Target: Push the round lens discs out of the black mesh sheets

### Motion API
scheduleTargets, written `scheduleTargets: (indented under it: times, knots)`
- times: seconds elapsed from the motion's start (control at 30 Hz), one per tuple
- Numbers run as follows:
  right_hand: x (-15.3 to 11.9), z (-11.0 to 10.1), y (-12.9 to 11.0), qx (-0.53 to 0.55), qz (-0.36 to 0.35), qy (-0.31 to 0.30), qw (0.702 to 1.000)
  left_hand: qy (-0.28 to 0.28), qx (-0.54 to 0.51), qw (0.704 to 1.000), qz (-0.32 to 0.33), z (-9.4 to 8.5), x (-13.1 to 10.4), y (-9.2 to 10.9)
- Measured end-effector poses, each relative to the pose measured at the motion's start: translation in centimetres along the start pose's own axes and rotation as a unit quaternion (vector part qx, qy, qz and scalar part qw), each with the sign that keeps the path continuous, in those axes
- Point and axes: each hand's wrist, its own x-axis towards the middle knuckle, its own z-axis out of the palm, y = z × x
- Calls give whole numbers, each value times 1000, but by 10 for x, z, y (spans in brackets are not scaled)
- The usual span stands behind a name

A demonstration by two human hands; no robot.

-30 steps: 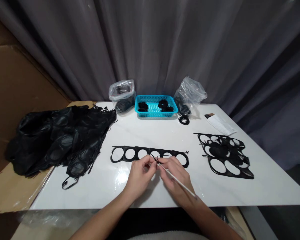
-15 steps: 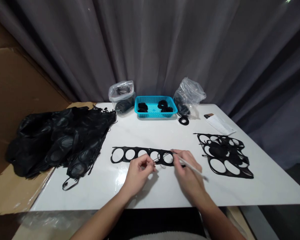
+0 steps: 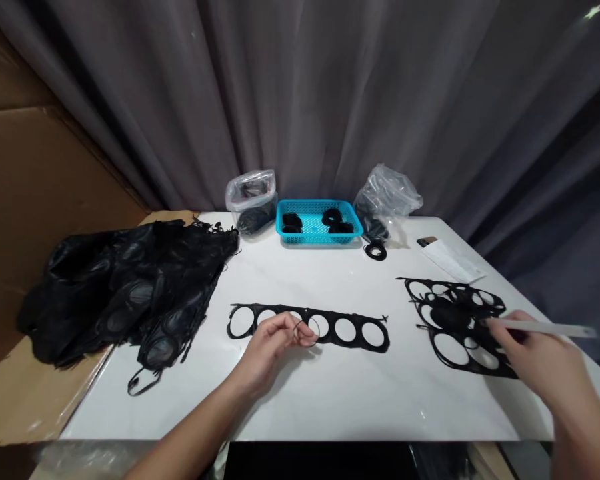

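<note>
A thin black rubber-like ring [image 3: 319, 328] is pinched between the fingertips of my left hand [image 3: 274, 343]. That hand is over a flat black strip [image 3: 350, 344] with a row of round holes, which lies on the white table. At the right, my right hand [image 3: 543, 357] is closed around a slim, pale, flat tool [image 3: 550, 327]; its kind I cannot make out. The tool's working end is over a pile of black hole-punched sheets [image 3: 453, 320], partly covered by the hand. Whether it touches them I cannot tell.
A large heap of black perforated sheets [image 3: 105, 280] lies left, beside a cardboard wall [image 3: 40, 193]. Behind stand a blue basket [image 3: 320, 238] with black ring bundles and two clear bags [image 3: 253, 200] [image 3: 387, 190]. A ring bundle [image 3: 375, 251] and white paper [image 3: 453, 260] lie right.
My right hand has moved right with the tool, from the black strip to the sheet pile. A thin ring now shows clearly in my left fingers. The view has shifted slightly.
</note>
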Motion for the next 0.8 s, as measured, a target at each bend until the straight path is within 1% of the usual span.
scheduleTargets:
  times: [0.03, 0.1, 0.13, 0.2, 0.23, 0.27, 0.3, 0.4, 0.47, 0.53, 0.6, 0.7, 0.8]
  knots:
    - [5, -4, -14, 36, 2, -40, 999, -4, -8, 1000, -8, -5, 3, 4]
    - [18, -4, -55, 117, -56, -84, 988, -10, -8, 1000, -27, -16, 12, 11]
    - [26, 0, -80, 150, -109, -120, 975, -9, 1, 999, -34, -22, 17, 15]
    - [44, 15, -133, 200, -203, -198, 938, 10, 27, 999, -44, -33, 28, 22]
    - [56, 25, -160, 210, -243, -204, 925, 27, 39, 998, -44, -39, 33, 25]
    - [68, 36, -187, 212, -288, -196, 913, 43, 48, 997, -42, -44, 38, 26]
    - [81, 47, -214, 200, -318, -174, 910, 59, 54, 996, -39, -48, 41, 27]
    - [119, 80, -285, 194, -348, -106, 911, 84, 57, 994, -31, -61, 46, 27]
    - [136, 101, -323, 199, -355, -87, 909, 84, 51, 995, -26, -68, 45, 25]
    - [143, 121, -351, 197, -360, -89, 907, 81, 27, 996, -15, -73, 43, 25]
    - [142, 138, -368, 187, -368, -115, 904, 81, -14, 997, -5, -76, 41, 24]
    - [134, 155, -375, 169, -381, -163, 894, 86, -75, 993, -12, -74, 40, 24]
    - [127, 157, -369, 169, -385, -179, 889, 86, -142, 986, -28, -71, 39, 23]
